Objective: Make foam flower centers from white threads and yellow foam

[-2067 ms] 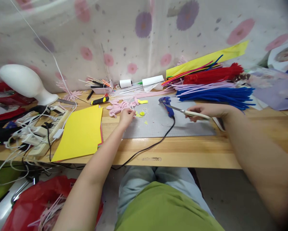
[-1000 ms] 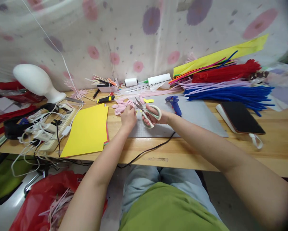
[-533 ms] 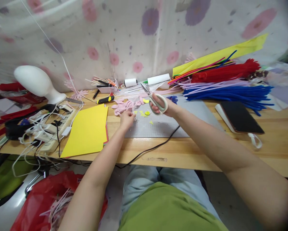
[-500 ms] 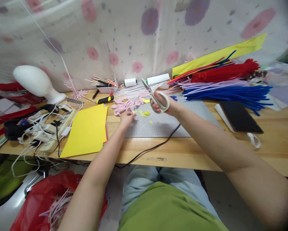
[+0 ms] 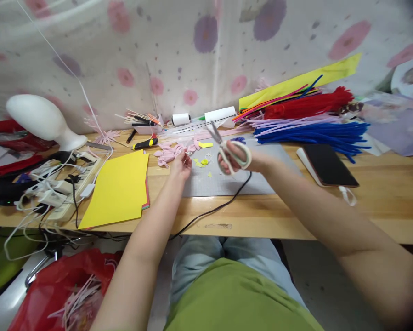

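White-handled scissors (image 5: 223, 143) are in my right hand (image 5: 239, 158), raised over the grey cutting mat (image 5: 261, 184), blades pointing up and left. My left hand (image 5: 183, 166) is at the mat's left edge with its fingers pinched together; what they hold, if anything, is too small to make out. Right behind it is a pile of pink fuzzy pieces (image 5: 165, 154). Between my two hands, small yellow scraps (image 5: 204, 162) and a thin white loop (image 5: 209, 157) lie on the mat.
Yellow sheets (image 5: 115, 191) and a crowded power strip (image 5: 66, 202) are at the left. Blue pipe cleaners (image 5: 313, 135), red ones (image 5: 306, 105) and a black notebook (image 5: 330, 165) are at the right. A black cable (image 5: 209, 212) crosses the front edge.
The view has shifted slightly. White strands seen at my left fingertips earlier no longer show there. The scissors have turned a little and moved right relative to the mat.
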`<state>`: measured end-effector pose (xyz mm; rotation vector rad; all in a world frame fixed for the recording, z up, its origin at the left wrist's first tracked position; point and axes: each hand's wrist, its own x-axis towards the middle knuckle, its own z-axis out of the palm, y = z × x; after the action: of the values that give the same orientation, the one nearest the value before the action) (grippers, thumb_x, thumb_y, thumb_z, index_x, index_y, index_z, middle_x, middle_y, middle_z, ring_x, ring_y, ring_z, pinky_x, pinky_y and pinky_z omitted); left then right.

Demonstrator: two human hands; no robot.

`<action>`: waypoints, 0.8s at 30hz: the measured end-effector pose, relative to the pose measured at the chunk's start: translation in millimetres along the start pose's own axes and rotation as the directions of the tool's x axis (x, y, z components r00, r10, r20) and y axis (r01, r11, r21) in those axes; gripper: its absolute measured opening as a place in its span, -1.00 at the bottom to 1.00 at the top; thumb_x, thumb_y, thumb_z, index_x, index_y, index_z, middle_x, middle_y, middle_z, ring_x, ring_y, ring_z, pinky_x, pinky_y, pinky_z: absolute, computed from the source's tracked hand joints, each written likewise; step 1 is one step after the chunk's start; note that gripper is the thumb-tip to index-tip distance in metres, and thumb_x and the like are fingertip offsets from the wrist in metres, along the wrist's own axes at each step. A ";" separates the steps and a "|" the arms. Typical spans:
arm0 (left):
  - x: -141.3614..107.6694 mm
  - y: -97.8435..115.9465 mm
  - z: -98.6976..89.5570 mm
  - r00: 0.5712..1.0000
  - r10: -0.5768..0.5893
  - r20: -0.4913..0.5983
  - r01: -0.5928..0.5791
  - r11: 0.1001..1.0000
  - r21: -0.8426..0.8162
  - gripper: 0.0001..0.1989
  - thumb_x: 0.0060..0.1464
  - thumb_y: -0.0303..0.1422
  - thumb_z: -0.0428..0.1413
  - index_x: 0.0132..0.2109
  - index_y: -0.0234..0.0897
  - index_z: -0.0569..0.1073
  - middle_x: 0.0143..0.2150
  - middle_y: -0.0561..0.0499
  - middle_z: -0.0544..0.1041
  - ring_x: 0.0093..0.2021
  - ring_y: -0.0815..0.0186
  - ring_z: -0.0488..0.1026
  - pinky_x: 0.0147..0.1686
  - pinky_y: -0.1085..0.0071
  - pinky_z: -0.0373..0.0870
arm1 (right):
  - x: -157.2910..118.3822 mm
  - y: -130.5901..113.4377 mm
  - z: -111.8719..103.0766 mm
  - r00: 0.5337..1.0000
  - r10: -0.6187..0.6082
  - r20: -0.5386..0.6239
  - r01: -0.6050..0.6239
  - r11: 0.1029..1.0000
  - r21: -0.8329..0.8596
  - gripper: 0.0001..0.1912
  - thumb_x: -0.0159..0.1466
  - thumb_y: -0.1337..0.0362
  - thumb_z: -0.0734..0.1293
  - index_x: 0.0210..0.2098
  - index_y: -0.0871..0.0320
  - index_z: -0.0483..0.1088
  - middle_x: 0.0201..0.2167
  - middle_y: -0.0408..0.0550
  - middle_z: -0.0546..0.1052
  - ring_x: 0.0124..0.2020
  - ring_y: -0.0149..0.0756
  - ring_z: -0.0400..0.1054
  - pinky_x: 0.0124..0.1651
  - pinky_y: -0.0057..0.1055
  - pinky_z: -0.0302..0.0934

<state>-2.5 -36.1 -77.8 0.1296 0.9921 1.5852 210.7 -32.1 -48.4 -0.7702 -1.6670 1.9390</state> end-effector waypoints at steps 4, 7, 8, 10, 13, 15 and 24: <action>-1.9 -2.7 8.9 0.985 -0.117 -0.130 0.092 0.979 -0.183 -0.92 0.07 -0.42 0.09 -0.39 -0.28 0.42 -0.61 0.15 0.33 -0.62 0.58 0.26 -0.55 0.64 0.23 | 20.4 35.4 21.2 0.974 0.106 0.199 -0.120 0.991 0.058 -0.37 0.11 -0.30 0.09 -0.39 0.20 0.28 -0.61 -0.13 0.36 -0.60 -0.42 0.27 -0.61 -0.52 0.05; 1.3 -3.5 8.8 0.982 -0.111 -0.153 0.072 0.968 -0.241 -0.94 0.07 -0.39 0.09 -0.35 -0.28 0.42 -0.60 0.15 0.33 -0.62 0.58 0.26 -0.55 0.63 0.24 | 32.7 46.4 25.9 0.942 0.106 0.320 -0.156 0.979 0.134 -0.33 0.11 -0.32 0.04 -0.38 0.21 0.27 -0.62 -0.12 0.35 -0.60 -0.42 0.25 -0.63 -0.53 0.02; 2.6 -4.2 7.8 0.984 -0.084 -0.155 0.044 0.968 -0.248 -0.93 0.07 -0.39 0.09 -0.35 -0.29 0.42 -0.60 0.15 0.34 -0.62 0.58 0.26 -0.55 0.63 0.23 | 35.8 48.1 26.3 0.932 0.097 0.349 -0.165 0.972 0.169 -0.32 0.11 -0.32 0.02 -0.38 0.22 0.27 -0.61 -0.12 0.35 -0.60 -0.42 0.25 -0.63 -0.52 0.02; 4.9 -6.5 4.6 0.987 0.003 -0.161 -0.042 0.970 -0.239 -0.94 0.07 -0.41 0.09 -0.36 -0.30 0.43 -0.57 0.15 0.36 -0.61 0.60 0.26 -0.54 0.65 0.22 | 39.9 49.4 26.6 0.919 0.079 0.387 -0.180 0.956 0.233 -0.31 0.11 -0.32 0.02 -0.37 0.22 0.26 -0.60 -0.11 0.34 -0.59 -0.41 0.25 -0.63 -0.52 0.01; 7.4 -11.1 -2.1 0.970 0.186 -0.155 -0.211 0.963 -0.168 -0.96 0.04 -0.45 0.11 -0.36 -0.29 0.45 -0.48 0.13 0.43 -0.57 0.61 0.28 -0.51 0.65 0.20 | 41.6 48.6 27.3 0.910 0.075 0.408 -0.211 0.931 0.298 -0.30 0.11 -0.33 0.01 -0.36 0.23 0.27 -0.59 -0.11 0.34 -0.58 -0.41 0.25 -0.60 -0.51 0.04; 8.7 -14.2 -7.0 0.949 0.282 -0.139 -0.298 0.948 -0.112 -0.96 0.02 -0.45 0.12 -0.36 -0.27 0.47 -0.41 0.12 0.46 -0.53 0.61 0.31 -0.47 0.64 0.20 | 41.1 48.0 28.0 0.906 0.088 0.413 -0.237 0.916 0.325 -0.29 0.11 -0.33 0.00 -0.36 0.24 0.27 -0.59 -0.11 0.34 -0.58 -0.41 0.25 -0.58 -0.50 0.07; 10.9 -16.4 -13.6 0.919 0.391 -0.048 -0.392 0.920 -0.028 -0.94 -0.08 -0.39 0.19 -0.37 -0.26 0.49 -0.37 0.10 0.48 -0.46 0.58 0.34 -0.38 0.62 0.24 | 44.2 51.2 28.8 0.886 0.096 0.454 -0.263 0.910 0.321 -0.29 0.14 -0.31 -0.01 -0.35 0.25 0.28 -0.60 -0.11 0.34 -0.60 -0.40 0.26 -0.55 -0.47 0.09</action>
<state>-1.1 -34.8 -101.6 0.2859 1.0111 1.9777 159.3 -31.3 -101.0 -0.3749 -1.4042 2.6130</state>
